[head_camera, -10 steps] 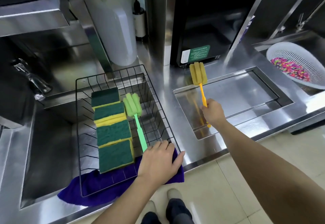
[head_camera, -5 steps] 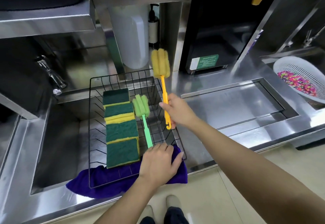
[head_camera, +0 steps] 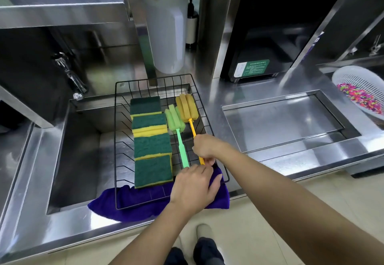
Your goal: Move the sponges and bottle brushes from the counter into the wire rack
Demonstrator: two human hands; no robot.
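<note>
A black wire rack (head_camera: 119, 131) sits over the sink on a purple cloth (head_camera: 128, 202). Inside it, several green-and-yellow sponges (head_camera: 152, 146) lie in a row. A green bottle brush (head_camera: 176, 127) lies to their right. Beside that lies a yellow bottle brush (head_camera: 187, 106), its foam head at the rack's far right. My right hand (head_camera: 204, 147) is closed around the yellow brush's orange handle inside the rack. My left hand (head_camera: 193, 185) rests flat on the rack's near right corner and the cloth, over the end of the green handle.
A deep steel sink (head_camera: 74, 160) lies left of the rack with a tap (head_camera: 69, 75) behind it. A recessed steel tray (head_camera: 280, 121) is to the right. A white colander (head_camera: 359, 90) of coloured bits stands far right. A white jug (head_camera: 166, 36) stands behind the rack.
My right hand carried the yellow brush from the recessed tray leftwards, held it upright over the rack, then lowered it beside the green brush. My left hand stayed on the rack's corner.
</note>
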